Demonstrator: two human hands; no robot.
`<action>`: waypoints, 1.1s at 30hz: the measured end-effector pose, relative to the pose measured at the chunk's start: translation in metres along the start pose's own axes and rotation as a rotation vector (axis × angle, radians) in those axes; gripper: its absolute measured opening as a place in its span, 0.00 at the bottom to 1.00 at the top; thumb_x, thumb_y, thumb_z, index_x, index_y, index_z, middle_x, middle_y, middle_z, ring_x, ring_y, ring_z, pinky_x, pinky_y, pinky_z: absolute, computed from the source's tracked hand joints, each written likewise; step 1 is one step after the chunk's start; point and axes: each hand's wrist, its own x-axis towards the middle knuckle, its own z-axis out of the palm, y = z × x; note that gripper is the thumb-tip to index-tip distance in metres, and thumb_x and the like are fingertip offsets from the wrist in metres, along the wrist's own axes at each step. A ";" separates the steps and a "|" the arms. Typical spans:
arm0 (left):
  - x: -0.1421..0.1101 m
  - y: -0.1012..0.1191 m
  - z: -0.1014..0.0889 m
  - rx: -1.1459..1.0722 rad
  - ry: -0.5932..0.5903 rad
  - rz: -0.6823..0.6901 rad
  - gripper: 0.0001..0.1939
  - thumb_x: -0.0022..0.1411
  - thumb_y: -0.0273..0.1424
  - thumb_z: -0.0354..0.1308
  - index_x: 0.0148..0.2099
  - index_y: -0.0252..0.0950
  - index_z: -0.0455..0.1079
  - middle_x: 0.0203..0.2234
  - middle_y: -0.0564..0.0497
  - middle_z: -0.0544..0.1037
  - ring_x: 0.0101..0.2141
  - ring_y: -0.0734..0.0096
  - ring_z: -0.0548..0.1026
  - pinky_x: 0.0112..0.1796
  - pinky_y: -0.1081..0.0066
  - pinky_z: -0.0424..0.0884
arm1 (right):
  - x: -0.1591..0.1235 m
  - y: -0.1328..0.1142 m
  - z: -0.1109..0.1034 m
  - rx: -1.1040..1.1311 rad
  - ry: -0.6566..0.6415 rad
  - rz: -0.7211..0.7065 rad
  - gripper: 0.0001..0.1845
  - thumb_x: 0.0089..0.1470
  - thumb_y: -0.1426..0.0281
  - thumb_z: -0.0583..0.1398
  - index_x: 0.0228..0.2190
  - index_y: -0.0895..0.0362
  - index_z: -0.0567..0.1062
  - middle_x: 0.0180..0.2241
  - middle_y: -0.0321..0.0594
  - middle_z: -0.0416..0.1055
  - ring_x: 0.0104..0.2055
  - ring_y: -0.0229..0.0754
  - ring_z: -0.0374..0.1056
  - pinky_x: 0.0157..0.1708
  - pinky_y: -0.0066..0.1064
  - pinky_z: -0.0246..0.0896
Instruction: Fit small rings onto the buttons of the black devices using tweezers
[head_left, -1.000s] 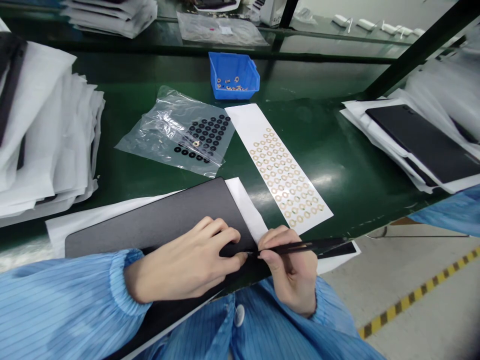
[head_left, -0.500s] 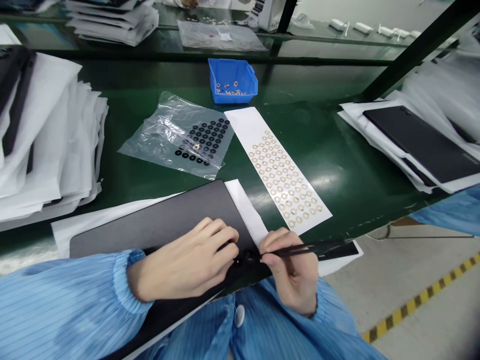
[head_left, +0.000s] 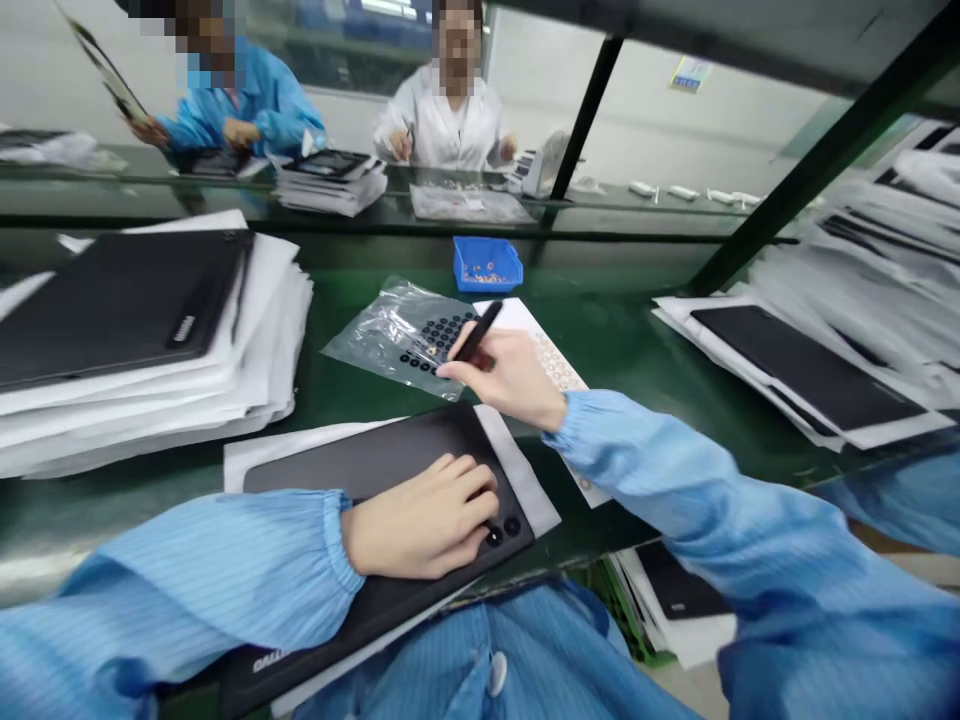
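A dark tablet (head_left: 337, 460) lies back side up on white wrapping at the table's front edge. My left hand (head_left: 427, 520) rests across it, fingers loosely bent and slightly apart, fingertips beside two round black camera rings (head_left: 512, 526) at the corner. My right hand (head_left: 514, 370) is raised above the bag and sheet, closed around black tweezers (head_left: 478, 332); whether their tips carry anything I cannot see. Below that hand, a clear plastic bag (head_left: 375, 335) has rows of small black rings (head_left: 442, 333) on it. A white sheet (head_left: 506, 310) of pale adhesive rings (head_left: 559, 365) is partly hidden by my right arm.
A blue bin (head_left: 487, 280) with small ring pieces stands behind the bag. Wrapped tablets pile up on the left (head_left: 255, 380) and right (head_left: 810, 370). A green shelf frame (head_left: 577, 120) rises at the back. Two people (head_left: 262, 100) sit beyond it.
My right hand has left the tablet's camera corner and moved up and forward over the bag with the tweezers. My left hand remains on the tablet. The view has tilted upward.
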 end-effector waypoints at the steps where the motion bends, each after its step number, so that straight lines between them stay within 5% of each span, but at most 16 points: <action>1: 0.000 0.001 0.000 0.015 -0.009 -0.005 0.03 0.63 0.25 0.50 0.36 0.33 0.64 0.37 0.45 0.71 0.34 0.64 0.65 0.37 0.66 0.63 | 0.013 0.004 0.012 0.027 -0.021 0.036 0.09 0.48 0.73 0.65 0.21 0.60 0.72 0.21 0.33 0.68 0.21 0.33 0.61 0.23 0.25 0.57; 7: 0.002 0.002 -0.001 0.102 -0.023 -0.011 0.03 0.61 0.28 0.55 0.36 0.33 0.65 0.38 0.46 0.71 0.34 0.66 0.66 0.36 0.67 0.63 | 0.063 0.021 0.064 -0.001 -0.088 0.102 0.06 0.48 0.73 0.65 0.24 0.60 0.73 0.23 0.34 0.70 0.24 0.34 0.62 0.27 0.25 0.57; 13: 0.001 0.002 -0.001 0.123 -0.024 -0.033 0.04 0.61 0.30 0.56 0.38 0.35 0.65 0.39 0.48 0.71 0.34 0.67 0.67 0.36 0.68 0.63 | 0.084 0.033 0.081 -0.078 -0.185 0.083 0.07 0.45 0.73 0.66 0.21 0.60 0.74 0.20 0.34 0.68 0.23 0.36 0.63 0.27 0.27 0.57; 19: 0.000 -0.001 -0.001 0.133 -0.021 -0.192 0.05 0.61 0.32 0.55 0.39 0.36 0.65 0.41 0.48 0.71 0.39 0.64 0.68 0.41 0.66 0.64 | 0.085 0.011 0.031 -0.108 -0.190 0.050 0.08 0.51 0.68 0.63 0.25 0.60 0.74 0.23 0.35 0.70 0.25 0.36 0.63 0.28 0.26 0.55; 25: -0.001 -0.027 -0.016 0.214 0.095 -0.745 0.11 0.65 0.30 0.48 0.48 0.31 0.63 0.45 0.37 0.69 0.47 0.47 0.67 0.45 0.52 0.64 | 0.012 0.024 -0.029 -0.133 -0.298 0.136 0.19 0.58 0.63 0.53 0.19 0.58 0.68 0.19 0.36 0.69 0.23 0.37 0.64 0.26 0.27 0.56; 28: -0.003 -0.035 -0.023 0.190 0.061 -0.906 0.12 0.65 0.34 0.48 0.45 0.30 0.64 0.39 0.37 0.72 0.43 0.47 0.71 0.41 0.54 0.67 | -0.019 0.045 -0.038 -0.134 -0.254 0.172 0.15 0.58 0.68 0.51 0.23 0.58 0.69 0.19 0.38 0.71 0.23 0.39 0.67 0.27 0.28 0.60; 33: -0.001 -0.040 -0.031 0.059 -0.051 -0.916 0.15 0.66 0.37 0.47 0.28 0.36 0.61 0.29 0.45 0.73 0.34 0.60 0.75 0.36 0.66 0.69 | -0.034 0.063 -0.033 -0.156 -0.162 0.190 0.13 0.55 0.68 0.51 0.20 0.55 0.64 0.21 0.40 0.70 0.25 0.43 0.68 0.28 0.32 0.60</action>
